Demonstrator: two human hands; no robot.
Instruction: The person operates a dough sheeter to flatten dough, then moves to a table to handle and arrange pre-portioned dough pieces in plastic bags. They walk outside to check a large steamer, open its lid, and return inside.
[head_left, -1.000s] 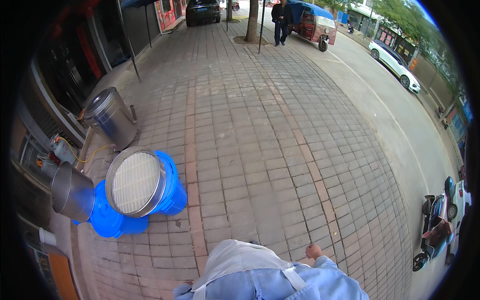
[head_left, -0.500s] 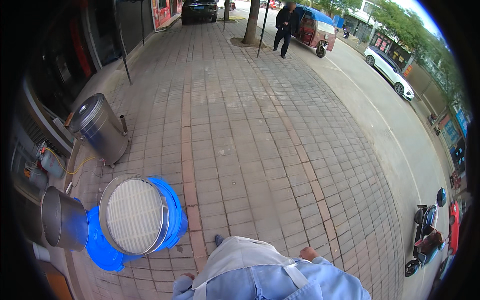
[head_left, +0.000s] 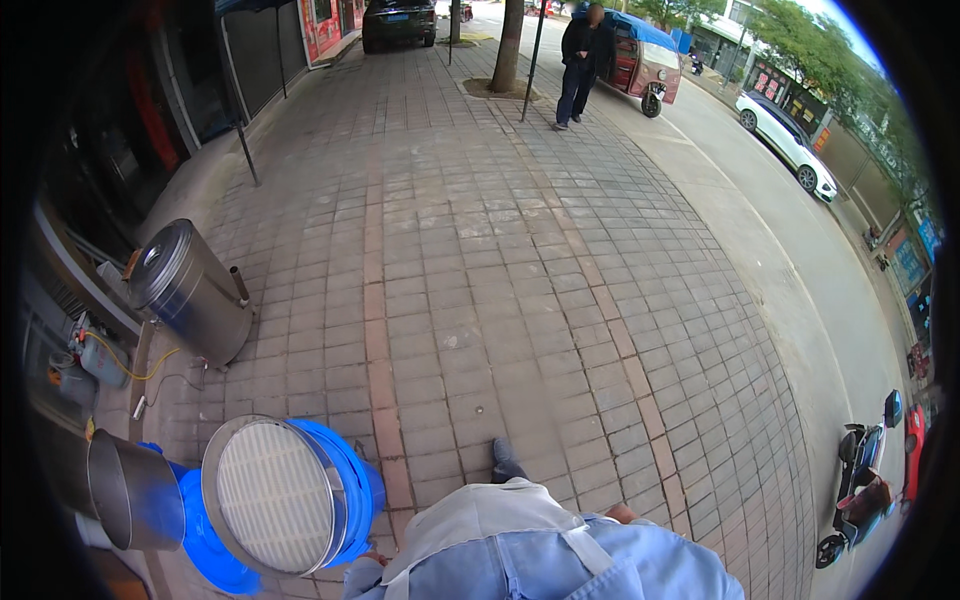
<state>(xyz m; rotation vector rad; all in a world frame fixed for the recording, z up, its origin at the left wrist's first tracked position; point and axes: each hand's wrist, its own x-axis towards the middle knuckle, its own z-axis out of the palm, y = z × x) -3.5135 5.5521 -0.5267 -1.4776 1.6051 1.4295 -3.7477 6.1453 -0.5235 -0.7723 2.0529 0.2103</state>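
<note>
My left hand [head_left: 374, 558] hangs low by my side, close to a blue plastic bucket [head_left: 372, 490] but apart from it as far as I can see. Just above the cuff on the other side, a small part of my right hand [head_left: 622, 513] shows over the paving. The fingers of both hands are mostly hidden behind my sleeves and white apron [head_left: 480, 515], and nothing shows in them. On top of the blue bucket rests a round metal-rimmed tray [head_left: 275, 490] with a pale slatted surface. Beside it stands an open steel pot [head_left: 138, 495].
A tall lidded steel drum [head_left: 195, 295] stands at the left near gas cylinders [head_left: 102, 358] and a yellow hose. Ahead are thin poles [head_left: 532, 65], a tree trunk [head_left: 507, 50] and a walking person [head_left: 580, 70]. A parked scooter [head_left: 856, 490] stands at the right.
The bucket, tray, pot and drum have shifted lower in view as I step forward, my shoe now showing ahead. My right hand has dropped mostly behind my sleeve. The person has come nearer.
</note>
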